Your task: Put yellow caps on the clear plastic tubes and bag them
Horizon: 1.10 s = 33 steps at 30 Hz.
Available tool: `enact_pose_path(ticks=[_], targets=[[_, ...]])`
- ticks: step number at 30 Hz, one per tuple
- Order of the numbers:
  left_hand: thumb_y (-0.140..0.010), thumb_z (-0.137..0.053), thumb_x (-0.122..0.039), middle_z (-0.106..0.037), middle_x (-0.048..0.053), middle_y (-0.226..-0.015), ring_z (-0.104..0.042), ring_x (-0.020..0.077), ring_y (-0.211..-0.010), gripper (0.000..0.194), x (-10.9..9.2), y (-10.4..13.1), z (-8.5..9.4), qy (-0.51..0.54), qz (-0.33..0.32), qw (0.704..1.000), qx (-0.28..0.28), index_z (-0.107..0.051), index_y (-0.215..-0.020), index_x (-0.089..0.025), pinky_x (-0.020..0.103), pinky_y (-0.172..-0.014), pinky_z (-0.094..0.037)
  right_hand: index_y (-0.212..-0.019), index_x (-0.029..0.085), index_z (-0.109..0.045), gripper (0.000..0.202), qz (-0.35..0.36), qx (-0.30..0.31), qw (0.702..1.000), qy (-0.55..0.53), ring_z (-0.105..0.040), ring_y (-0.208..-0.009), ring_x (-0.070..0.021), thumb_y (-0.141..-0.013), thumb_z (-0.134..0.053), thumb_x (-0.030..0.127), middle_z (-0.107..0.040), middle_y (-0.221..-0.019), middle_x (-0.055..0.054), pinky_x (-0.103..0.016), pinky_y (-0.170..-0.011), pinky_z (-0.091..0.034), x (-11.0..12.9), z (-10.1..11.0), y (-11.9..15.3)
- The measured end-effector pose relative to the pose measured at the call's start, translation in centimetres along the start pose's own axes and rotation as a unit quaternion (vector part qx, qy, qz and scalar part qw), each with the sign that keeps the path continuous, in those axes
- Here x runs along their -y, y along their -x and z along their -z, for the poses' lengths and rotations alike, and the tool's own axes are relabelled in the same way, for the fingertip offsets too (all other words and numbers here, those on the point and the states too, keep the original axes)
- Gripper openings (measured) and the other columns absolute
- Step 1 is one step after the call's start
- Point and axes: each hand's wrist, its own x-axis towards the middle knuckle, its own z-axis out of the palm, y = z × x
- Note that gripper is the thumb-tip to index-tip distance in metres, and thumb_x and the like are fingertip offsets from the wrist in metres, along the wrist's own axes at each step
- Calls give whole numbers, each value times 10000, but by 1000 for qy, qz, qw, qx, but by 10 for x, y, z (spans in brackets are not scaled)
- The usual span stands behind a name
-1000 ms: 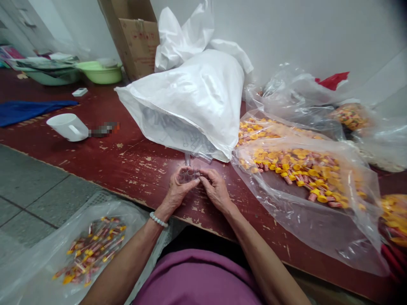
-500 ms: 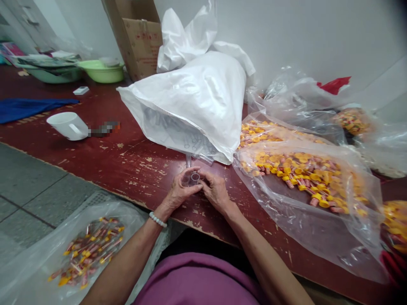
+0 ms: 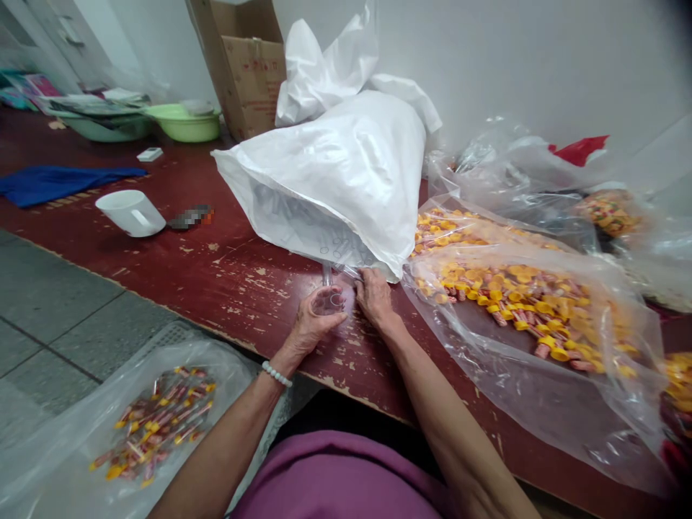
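Note:
Several clear plastic tubes (image 3: 328,300) are bunched upright in my left hand (image 3: 312,318), whose fingers and thumb wrap round them. My right hand (image 3: 375,297) is at the mouth of the large white sack (image 3: 346,155), its fingers closed on a clear tube lying there; the fingertips are partly hidden. More clear tubes (image 3: 338,249) show inside the sack's opening, and one sticks out beside my left hand. To the right, clear plastic sheeting holds many small pieces with yellow caps (image 3: 519,288).
A white mug (image 3: 130,213) and a blue cloth (image 3: 59,184) lie left on the red table (image 3: 216,288). Green basins (image 3: 189,124) and a cardboard box (image 3: 254,79) stand behind. Capped tubes (image 3: 156,418) lie in a plastic bag below the table's front edge, at lower left.
My right hand has left the tubes in my left hand and moved forward and right to the sack's mouth. My left hand still holds its tubes. The whole view has shifted slightly.

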Motion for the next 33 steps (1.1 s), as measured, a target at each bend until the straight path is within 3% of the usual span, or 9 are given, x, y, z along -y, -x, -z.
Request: enact_pose_path(ticks=[3, 6, 10, 13, 17, 23, 26, 30, 33], targets=[[-602, -786, -222, -656, 109, -1119, -621, 245, -1025, 493, -2, 1, 1, -25, -21, 999, 15, -609, -1058, -161, 366, -912, -480, -1026, 165, -582, 224, -25, 27, 987, -154, -623, -815, -170, -820, -523, 230, -663, -948, -63, -325, -771, -505, 7, 0, 19], [-611, -778, -200, -542, 125, -1320, -513, 281, -1209, 476, -6, 3, 0, -54, -53, 996, 50, -625, -1060, -167, 382, -1017, -408, -984, 177, -553, 247, -75, 56, 930, -356, -631, -686, -129, -780, -570, 316, -672, -885, -27, -271, -661, -522, 13, -2, 40], [-650, -750, -176, -524, 111, -1350, -457, 274, -1273, 466, -12, 8, -3, -45, -63, 991, 108, -614, -1095, -192, 384, -1063, -358, -992, 197, -542, 258, -68, 57, 909, -407, -655, -794, -142, -764, -586, 309, -677, -979, -41, -279, -729, -529, 13, -3, 55], [-662, -742, -180, -510, 118, -1361, -441, 277, -1286, 474, -15, 10, -3, -66, -80, 985, 139, -614, -1118, -199, 390, -1067, -351, -1010, 204, -558, 225, -27, 45, 943, -329, -648, -835, -155, -806, -554, 298, -671, -1008, -40, -302, -766, -518, 8, 1, 58], [-644, -748, -181, -522, 137, -1328, -453, 287, -1267, 456, -14, 8, -3, -142, -143, 964, 172, -639, -1086, -192, 413, -1065, -345, -914, 190, -628, 150, 52, 4, 990, -128, -609, -848, -192, -843, -512, 255, -663, -895, -58, -326, -790, -479, 1, 10, 62], [-602, -760, -177, -596, 106, -1202, -507, 286, -1194, 454, -7, 7, -5, -202, -159, 947, 194, -658, -1045, -203, 400, -1028, -388, -1023, 214, -652, 245, 100, 61, 993, 23, -594, -826, -198, -863, -469, 179, -649, -901, -66, -288, -725, -466, 6, 28, 73], [-614, -770, -198, -609, 110, -1179, -531, 281, -1164, 443, -8, 9, -5, -175, -123, 957, 197, -647, -1040, -182, 401, -1027, -391, -1004, 220, -655, 232, 111, 16, 994, 20, -592, -867, -184, -870, -471, 175, -652, -923, -58, -277, -777, -461, -3, 51, 69], [-609, -788, -219, -598, 109, -1181, -626, 236, -990, 454, -11, 14, -7, -81, -27, 980, 181, -613, -1025, -170, 366, -890, -503, -996, 178, -644, 271, 24, -120, 991, 51, -594, -925, -181, -851, -422, 123, -671, -968, -69, -290, -836, -451, -51, 99, 51], [-595, -797, -210, -606, 94, -1130, -655, 180, -840, 455, -11, 15, -11, -40, 22, 983, 178, -596, -1000, -161, 313, -786, -539, -959, 146, -657, 283, -69, -127, 981, 128, -609, -866, -196, -839, -402, 126, -682, -929, -88, -309, -782, -463, -94, 127, 38]])
